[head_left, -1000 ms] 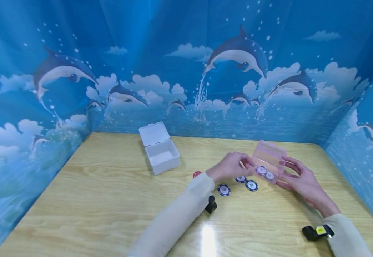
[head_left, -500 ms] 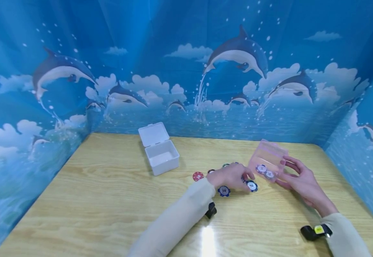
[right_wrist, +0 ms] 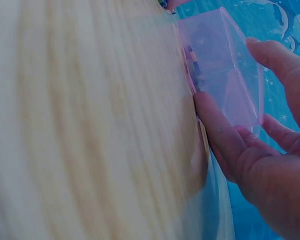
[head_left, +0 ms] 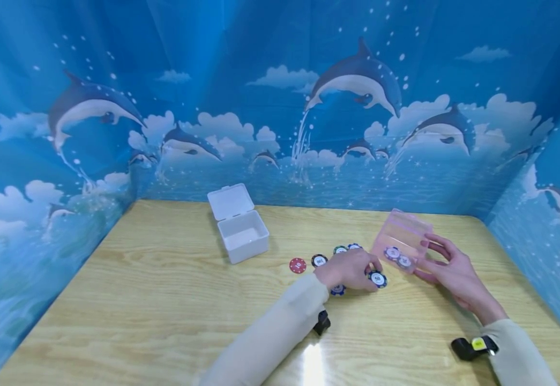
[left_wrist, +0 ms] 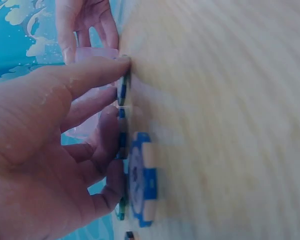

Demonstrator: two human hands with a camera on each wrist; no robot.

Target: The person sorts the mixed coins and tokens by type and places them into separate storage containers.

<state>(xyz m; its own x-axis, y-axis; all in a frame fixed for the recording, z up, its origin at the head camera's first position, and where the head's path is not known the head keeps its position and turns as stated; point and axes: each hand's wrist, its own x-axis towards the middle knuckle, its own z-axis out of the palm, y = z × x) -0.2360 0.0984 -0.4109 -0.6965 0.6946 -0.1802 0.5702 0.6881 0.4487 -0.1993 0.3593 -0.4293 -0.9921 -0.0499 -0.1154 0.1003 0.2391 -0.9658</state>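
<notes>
My left hand (head_left: 349, 269) reaches low over the table and pinches a blue-edged poker chip (head_left: 378, 279), its thumb and a finger at the chip's rim. Another blue chip (head_left: 338, 290) lies partly under this hand; seen from the left wrist, a blue-and-white chip (left_wrist: 137, 180) sits just beside the fingers. My right hand (head_left: 453, 273) holds the right side of a clear pink plastic box (head_left: 409, 230), which has its lid raised. Inside the box, two blue-and-white chips (head_left: 392, 253) lie flat near the front.
A white box (head_left: 248, 252) with its lid open stands at the back, left of the middle. Left of my hand lie a red chip (head_left: 297, 265) and a black chip (head_left: 319, 260). Behind it are a green chip (head_left: 340, 249) and a blue chip (head_left: 355, 246). A dolphin-print curtain (head_left: 280, 134) encloses the table.
My left hand has drawn back from the pink box, down to the blue-edged chip, and now pinches it. The right hand stays on the box, which has turned slightly.
</notes>
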